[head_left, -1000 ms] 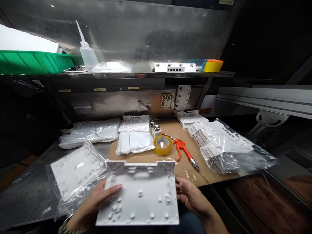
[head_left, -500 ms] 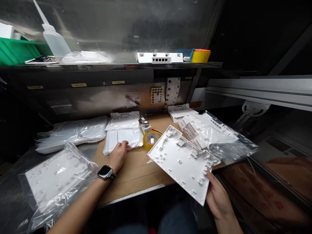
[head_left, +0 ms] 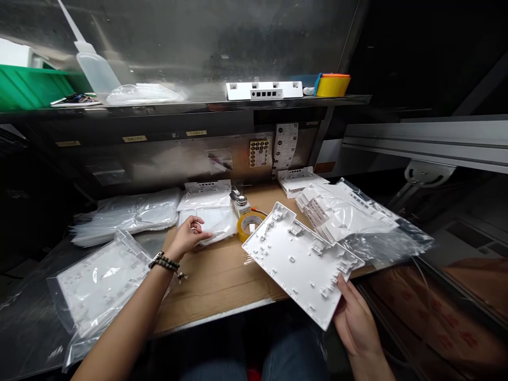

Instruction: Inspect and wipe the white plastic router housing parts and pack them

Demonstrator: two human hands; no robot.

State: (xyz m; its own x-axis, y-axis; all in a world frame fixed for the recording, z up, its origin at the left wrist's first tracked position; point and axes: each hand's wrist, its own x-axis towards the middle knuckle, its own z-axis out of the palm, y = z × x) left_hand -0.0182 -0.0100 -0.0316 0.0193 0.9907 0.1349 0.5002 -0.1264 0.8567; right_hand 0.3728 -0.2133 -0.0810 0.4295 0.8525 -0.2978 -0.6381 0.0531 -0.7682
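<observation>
My right hand (head_left: 357,320) grips a white plastic housing panel (head_left: 291,264) by its right corner. The panel is tilted, its inner face with clips and posts turned up toward me. My left hand (head_left: 188,236) has its thumb and fingers apart, with nothing visible between them. It hovers at the front left edge of a stack of white plastic sleeves (head_left: 218,225). Whether the fingertips touch the stack I cannot tell. Behind these sleeves lies another white panel (head_left: 208,193).
A bagged panel (head_left: 103,280) and piled clear bags (head_left: 130,211) lie left. Yellow tape (head_left: 243,228) and a small metal-topped bottle (head_left: 241,203) stand mid-table. Wrapped white parts (head_left: 345,211) are at right. A shelf (head_left: 206,107) above holds a squeeze bottle (head_left: 95,69) and a white housing (head_left: 264,91).
My left hand has lifted off the sleeves, turned over and spread thumb from fingers, moving slightly left. The panel in my right hand has hardly moved. The view has shifted a little.
</observation>
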